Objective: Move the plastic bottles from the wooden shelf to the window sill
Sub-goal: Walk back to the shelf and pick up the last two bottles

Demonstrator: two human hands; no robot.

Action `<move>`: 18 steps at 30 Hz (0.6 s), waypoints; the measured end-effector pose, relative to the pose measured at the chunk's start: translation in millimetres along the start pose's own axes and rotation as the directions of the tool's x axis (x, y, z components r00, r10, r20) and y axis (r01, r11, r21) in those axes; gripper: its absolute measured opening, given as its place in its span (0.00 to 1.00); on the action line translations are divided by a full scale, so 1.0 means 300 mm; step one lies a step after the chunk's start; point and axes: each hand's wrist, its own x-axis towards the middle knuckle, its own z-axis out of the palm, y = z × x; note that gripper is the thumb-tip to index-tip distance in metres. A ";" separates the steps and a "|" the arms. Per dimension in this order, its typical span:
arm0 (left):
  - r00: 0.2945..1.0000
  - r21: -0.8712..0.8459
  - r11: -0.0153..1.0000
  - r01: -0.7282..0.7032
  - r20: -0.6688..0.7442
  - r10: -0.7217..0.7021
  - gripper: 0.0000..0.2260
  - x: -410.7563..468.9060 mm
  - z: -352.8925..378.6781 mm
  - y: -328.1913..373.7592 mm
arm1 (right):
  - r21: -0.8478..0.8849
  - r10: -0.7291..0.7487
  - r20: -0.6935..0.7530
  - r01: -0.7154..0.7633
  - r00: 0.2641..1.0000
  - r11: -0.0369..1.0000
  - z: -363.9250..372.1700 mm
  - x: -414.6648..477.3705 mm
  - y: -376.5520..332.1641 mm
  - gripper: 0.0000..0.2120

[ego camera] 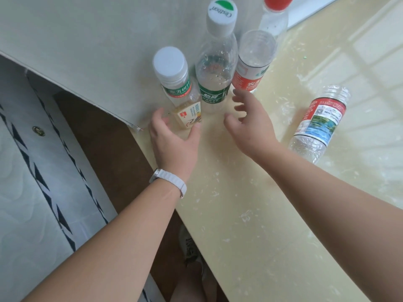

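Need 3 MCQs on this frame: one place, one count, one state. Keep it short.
1. Where does the bottle that lies on its side rest?
A. right of the right hand
B. left of the left hand
C. between the hands

2. How many bottles stand upright on the sill?
A. two
B. four
C. six

3. What do the hands hold?
A. both grip one bottle
B. only the right grips a bottle
C. nothing, fingers spread

Answers:
1. A: it lies on the sill to the right of the right hand.
2. B: the white-capped bottle, the green-labelled bottle, the capless red-labelled bottle and the red-capped bottle stand.
3. C: the left hand and the right hand are open, closed on nothing.
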 end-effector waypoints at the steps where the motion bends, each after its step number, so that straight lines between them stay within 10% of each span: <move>1: 1.000 0.028 0.999 -0.022 0.015 0.022 0.34 -0.014 -0.027 0.001 | -0.013 -0.008 0.002 0.009 1.000 1.000 -0.015 -0.014 -0.004 0.25; 10: 0.935 0.234 0.932 -0.277 0.288 0.206 0.25 -0.169 -0.324 0.108 | -0.359 -0.176 0.142 0.217 0.974 0.908 -0.264 -0.236 -0.143 0.22; 18: 0.739 0.274 0.725 -0.632 0.494 0.458 0.25 -0.262 -0.532 0.308 | -0.616 -0.182 0.167 0.247 0.969 0.748 -0.462 -0.506 -0.334 0.29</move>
